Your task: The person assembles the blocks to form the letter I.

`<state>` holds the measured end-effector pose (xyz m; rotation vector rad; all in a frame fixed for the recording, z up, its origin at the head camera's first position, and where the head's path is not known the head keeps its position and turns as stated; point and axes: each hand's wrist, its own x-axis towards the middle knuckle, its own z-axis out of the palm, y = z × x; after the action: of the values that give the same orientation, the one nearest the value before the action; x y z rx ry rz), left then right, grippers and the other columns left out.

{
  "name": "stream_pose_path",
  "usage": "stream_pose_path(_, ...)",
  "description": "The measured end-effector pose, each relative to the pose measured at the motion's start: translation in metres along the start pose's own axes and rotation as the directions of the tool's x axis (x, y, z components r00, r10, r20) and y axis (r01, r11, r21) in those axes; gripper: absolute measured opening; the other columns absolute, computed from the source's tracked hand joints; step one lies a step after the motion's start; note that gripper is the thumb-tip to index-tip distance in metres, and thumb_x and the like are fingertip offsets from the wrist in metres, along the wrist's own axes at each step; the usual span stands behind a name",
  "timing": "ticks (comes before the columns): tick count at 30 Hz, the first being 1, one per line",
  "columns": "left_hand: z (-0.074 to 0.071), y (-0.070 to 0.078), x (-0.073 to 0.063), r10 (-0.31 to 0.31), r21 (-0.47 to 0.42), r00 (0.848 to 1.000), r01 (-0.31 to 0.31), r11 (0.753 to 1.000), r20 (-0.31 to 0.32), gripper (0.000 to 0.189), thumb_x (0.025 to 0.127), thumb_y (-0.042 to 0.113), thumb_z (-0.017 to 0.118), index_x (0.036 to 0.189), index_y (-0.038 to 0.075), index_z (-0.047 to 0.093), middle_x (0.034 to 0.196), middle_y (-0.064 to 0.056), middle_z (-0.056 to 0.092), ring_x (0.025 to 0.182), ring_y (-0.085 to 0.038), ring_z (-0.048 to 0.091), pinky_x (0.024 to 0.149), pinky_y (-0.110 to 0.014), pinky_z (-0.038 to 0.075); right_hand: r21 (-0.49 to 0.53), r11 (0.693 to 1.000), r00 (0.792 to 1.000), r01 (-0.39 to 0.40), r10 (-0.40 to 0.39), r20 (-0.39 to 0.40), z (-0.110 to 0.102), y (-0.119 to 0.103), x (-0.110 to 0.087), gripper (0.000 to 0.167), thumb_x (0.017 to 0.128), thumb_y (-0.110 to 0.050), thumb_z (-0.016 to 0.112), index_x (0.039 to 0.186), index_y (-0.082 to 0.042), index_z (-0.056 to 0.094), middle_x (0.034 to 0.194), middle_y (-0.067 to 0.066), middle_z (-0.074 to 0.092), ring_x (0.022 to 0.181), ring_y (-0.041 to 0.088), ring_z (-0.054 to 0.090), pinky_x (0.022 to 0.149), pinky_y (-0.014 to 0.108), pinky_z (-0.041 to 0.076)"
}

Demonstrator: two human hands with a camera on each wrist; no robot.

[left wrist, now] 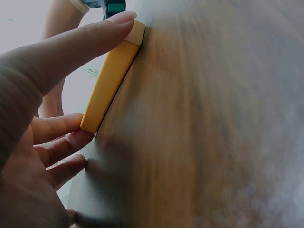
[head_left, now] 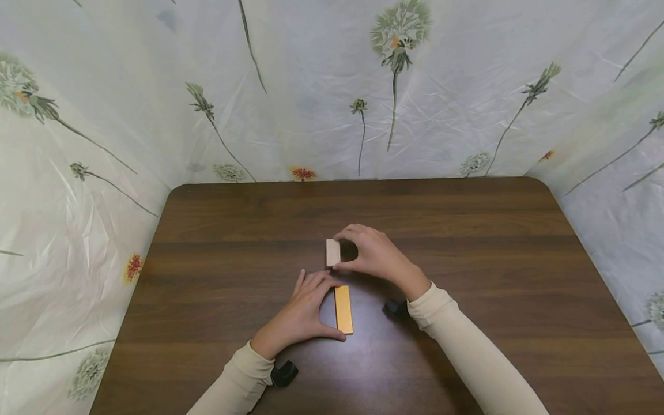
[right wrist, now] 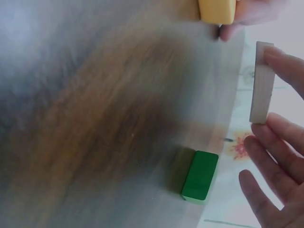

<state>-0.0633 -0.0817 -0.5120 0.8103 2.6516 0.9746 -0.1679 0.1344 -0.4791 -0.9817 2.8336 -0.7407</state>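
A long yellow wooden block (head_left: 344, 310) lies flat on the table, its length running away from me. My left hand (head_left: 302, 311) grips it end to end, thumb at the near end and index finger at the far end; the left wrist view shows the thumb (left wrist: 90, 45) on one end of the yellow block (left wrist: 110, 85) and fingertips at the other. Farther back, my right hand (head_left: 377, 252) pinches a pale plain wooden block (head_left: 333, 252) between thumb and fingers. That pale block (right wrist: 261, 88) is held above the tabletop in the right wrist view.
A green block (right wrist: 201, 175) stands on the table near the right hand, seen only in the right wrist view. The brown wooden table (head_left: 207, 276) meets a flower-printed curtain (head_left: 311, 86) at its back and sides. Dark devices are strapped at both wrists.
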Motion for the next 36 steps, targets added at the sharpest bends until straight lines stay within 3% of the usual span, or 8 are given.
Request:
stream_pose_path(16, 0.002, -0.001, 0.0, 0.006, -0.01, 1.0, -0.006, 1.0, -0.003, 0.097, 0.064, 0.055, 0.095, 0.143, 0.016, 0.055, 0.149, -0.006, 0.049, 0.147, -0.028, 0.04, 0.126, -0.07, 0.007, 0.02, 0.999, 0.998, 0.03, -0.029, -0.057, -0.011, -0.016, -0.025, 0.056, 0.077, -0.041, 0.091, 0.123, -0.014, 0.073, 0.119, 0.001, 0.072, 0.111, 0.021, 0.068, 0.091, 0.045, 0.058)
stream_pose_path(23, 0.001, -0.001, 0.0, -0.001, 0.025, 1.0, 0.001, 1.0, -0.003, 0.11, 0.064, 0.057, 0.095, 0.152, 0.012, 0.046, 0.155, -0.01, 0.045, 0.149, -0.03, 0.038, 0.127, -0.068, 0.007, 0.016, 0.999, 0.996, 0.049, -0.048, -0.071, -0.016, -0.029, -0.039, 0.056, 0.078, -0.045, 0.09, 0.124, -0.018, 0.073, 0.12, -0.003, 0.072, 0.112, 0.019, 0.068, 0.092, 0.045, 0.058)
stream_pose_path(36, 0.0, 0.0, -0.001, -0.002, 0.003, 1.0, 0.002, 1.0, -0.009, 0.095, 0.062, 0.056, 0.096, 0.137, 0.015, 0.055, 0.149, -0.009, 0.05, 0.152, -0.029, 0.036, 0.127, -0.069, 0.008, -0.004, 0.996, 0.989, 0.084, -0.084, -0.121, -0.016, -0.039, -0.073, 0.059, 0.073, -0.044, 0.093, 0.122, -0.017, 0.073, 0.121, -0.004, 0.072, 0.113, 0.019, 0.068, 0.093, 0.045, 0.059)
